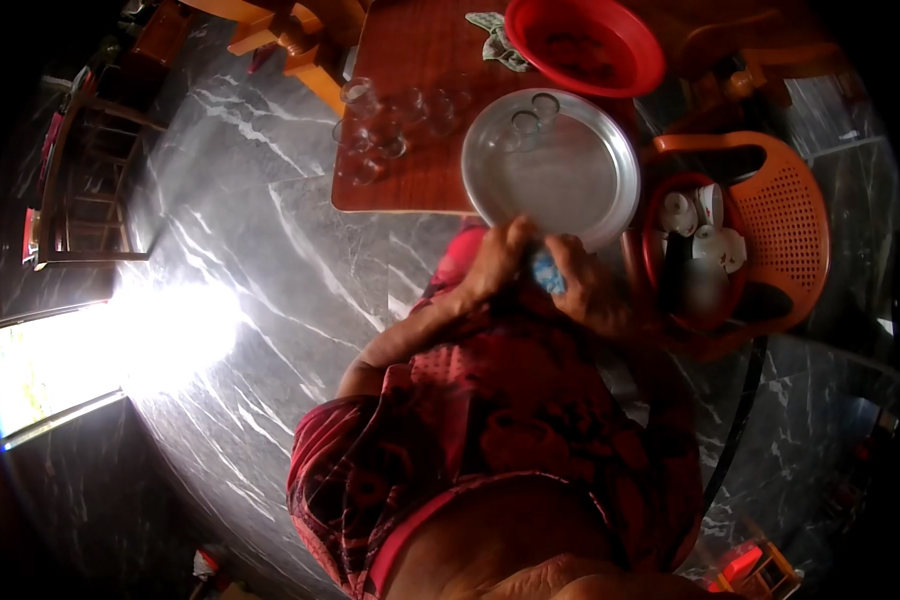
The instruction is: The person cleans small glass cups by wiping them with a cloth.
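Observation:
In front of my body, at the near rim of a round metal tray (602,218), my two hands are close together. A crumpled blue-and-white cloth (547,272) shows between them. My right hand (588,288) is closed around the cloth from the right. My left hand (500,262) is curled just left of it, and what lies inside its fingers is hidden. Two clear drinking glasses (526,122) stand at the far side of the tray. Left of the tray, several more clear glasses (392,147) are grouped on the reddish wooden table (430,188).
A red basin (652,60) with dark contents sits at the far right, beside a patterned cloth (498,42). On an orange plastic chair (788,220) at right, a red tub (654,262) holds several white cups (712,240). Bright light falls on the marbled floor (300,230) at left.

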Demonstrator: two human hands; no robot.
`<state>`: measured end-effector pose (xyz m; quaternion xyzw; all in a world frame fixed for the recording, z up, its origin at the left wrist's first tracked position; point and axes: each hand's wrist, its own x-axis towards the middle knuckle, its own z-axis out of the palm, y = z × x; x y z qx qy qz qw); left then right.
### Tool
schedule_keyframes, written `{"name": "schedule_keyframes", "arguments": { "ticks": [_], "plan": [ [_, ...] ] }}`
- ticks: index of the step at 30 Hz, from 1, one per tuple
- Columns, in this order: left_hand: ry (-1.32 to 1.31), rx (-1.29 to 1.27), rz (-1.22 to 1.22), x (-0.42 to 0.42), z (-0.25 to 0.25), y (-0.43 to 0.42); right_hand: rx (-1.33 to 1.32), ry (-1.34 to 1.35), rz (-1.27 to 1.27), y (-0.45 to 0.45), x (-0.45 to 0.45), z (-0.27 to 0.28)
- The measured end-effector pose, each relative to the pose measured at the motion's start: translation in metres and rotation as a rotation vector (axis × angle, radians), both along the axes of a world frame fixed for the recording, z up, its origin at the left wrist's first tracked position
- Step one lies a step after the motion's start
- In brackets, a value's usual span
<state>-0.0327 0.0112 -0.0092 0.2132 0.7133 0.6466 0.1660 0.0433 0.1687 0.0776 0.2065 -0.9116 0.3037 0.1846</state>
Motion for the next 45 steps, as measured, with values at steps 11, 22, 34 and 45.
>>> {"name": "schedule_keyframes", "arguments": {
  "ticks": [11,22,34,45],
  "plan": [
    [0.399,-0.024,0.040,-0.002,0.078,-0.010,-0.892,-0.481,-0.083,0.000,-0.010,-0.030],
    [1.062,-0.532,-0.257,-0.005,0.085,-0.009,-1.484,-1.155,-0.150,0.016,-0.004,-0.033],
    [-0.473,0.348,-0.223,-0.027,0.021,-0.012,-1.321,-0.307,-0.203,0.058,-0.011,0.023],
    [-1.189,0.723,0.095,0.005,0.071,0.015,-0.290,0.070,-0.147,-0.030,0.002,0.022]
  ]
}}
